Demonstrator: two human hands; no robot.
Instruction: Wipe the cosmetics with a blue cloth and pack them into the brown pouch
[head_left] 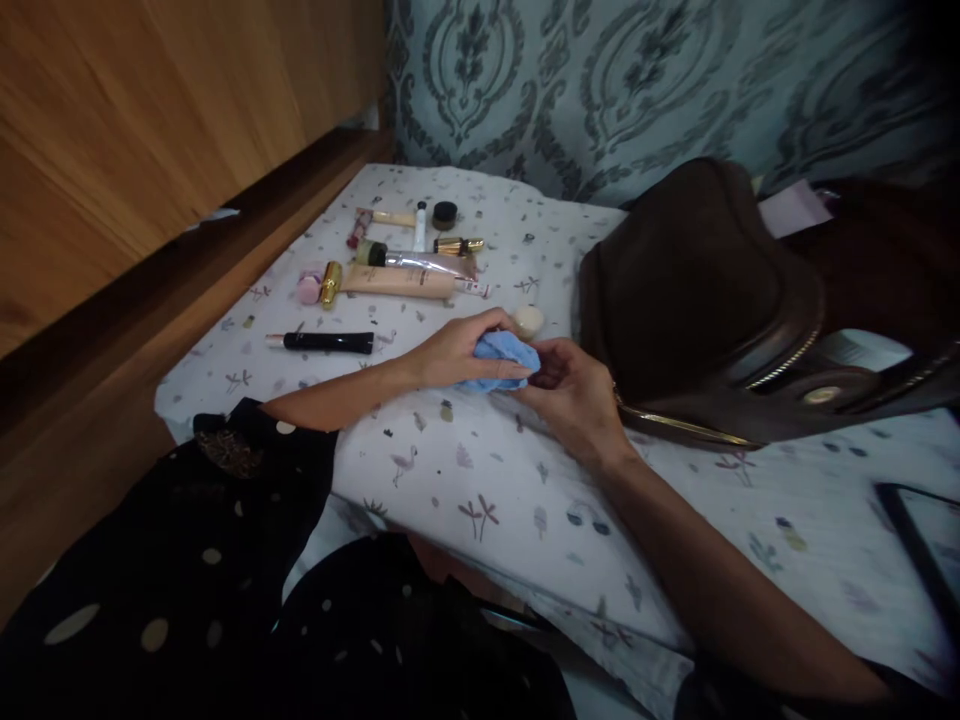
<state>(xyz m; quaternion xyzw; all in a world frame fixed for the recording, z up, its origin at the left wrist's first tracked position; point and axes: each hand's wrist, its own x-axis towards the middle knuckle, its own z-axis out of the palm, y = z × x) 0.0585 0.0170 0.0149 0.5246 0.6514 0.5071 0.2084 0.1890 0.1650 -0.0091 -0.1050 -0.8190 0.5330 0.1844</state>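
My left hand [459, 350] is curled around a small blue cloth [499, 357] on the patterned bedsheet [480, 470]. My right hand [574, 395] meets it from the right, fingers pinched at the cloth's edge; what lies between them is hidden. A cream makeup sponge [529, 320] sits just beyond the cloth. Further back lie a black tube [328, 342], a beige tube with a gold cap [390, 282], a silvery tube [427, 262], a gold lipstick [457, 245] and a small dark jar [445, 213].
A brown leather bag [697, 300] with a zipper lies open on the right. A wooden wall and ledge [150, 280] run along the left. A dark-framed flat object [922, 540] lies at the right edge. Patterned wallpaper [600, 80] is behind.
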